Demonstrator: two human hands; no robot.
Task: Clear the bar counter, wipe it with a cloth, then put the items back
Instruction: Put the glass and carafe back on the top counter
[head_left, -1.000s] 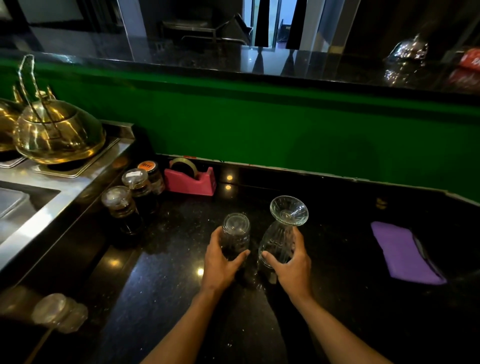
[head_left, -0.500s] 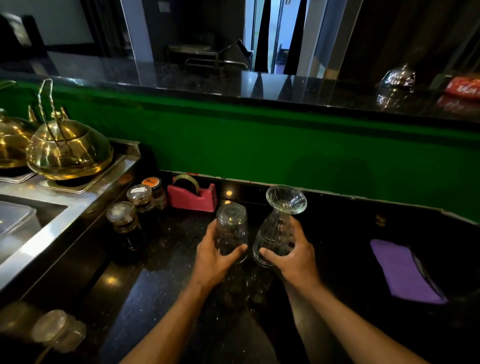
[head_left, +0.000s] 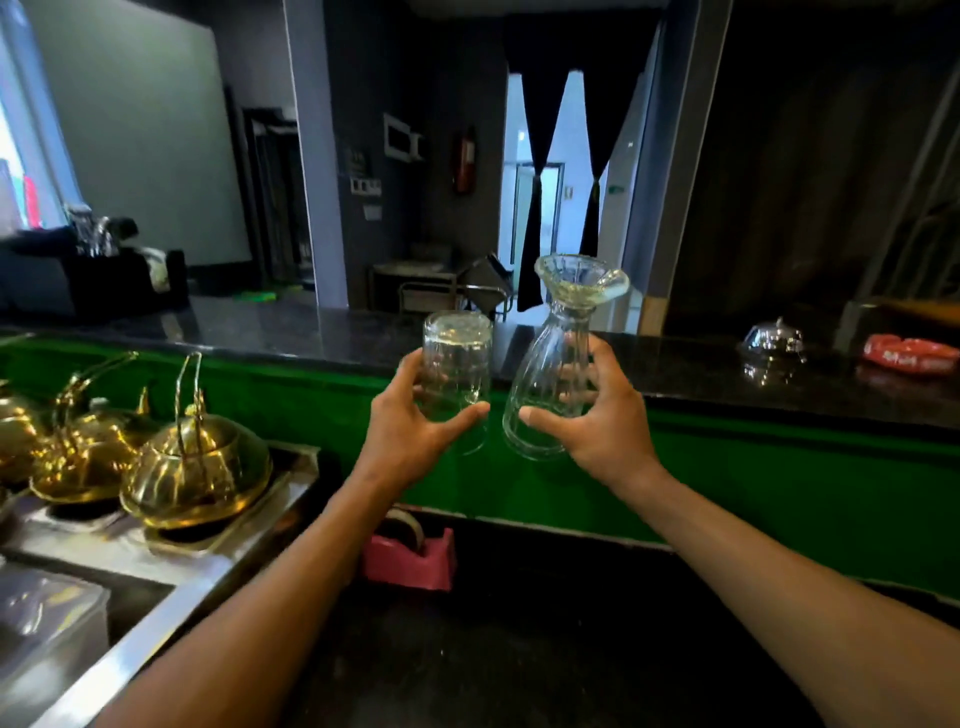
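Note:
My left hand (head_left: 415, 431) grips a clear drinking glass (head_left: 457, 364), held upside down in the air. My right hand (head_left: 602, 421) grips a ribbed glass carafe (head_left: 556, 364) with a flared mouth, upright. Both are raised side by side in front of the green panel, at the level of the upper black bar counter (head_left: 727, 379). The lower black counter (head_left: 519, 649) lies below my forearms.
A pink tape dispenser (head_left: 415, 556) stands on the lower counter against the green panel. Several brass kettles (head_left: 192, 467) sit on a steel unit (head_left: 208, 566) at left. On the upper counter at right are a silver dome (head_left: 772, 338) and a red object (head_left: 909, 353).
Both hands have lifted the glass and the carafe off the lower counter up to the upper counter's height. The view has tilted up; the purple cloth and jars are out of sight.

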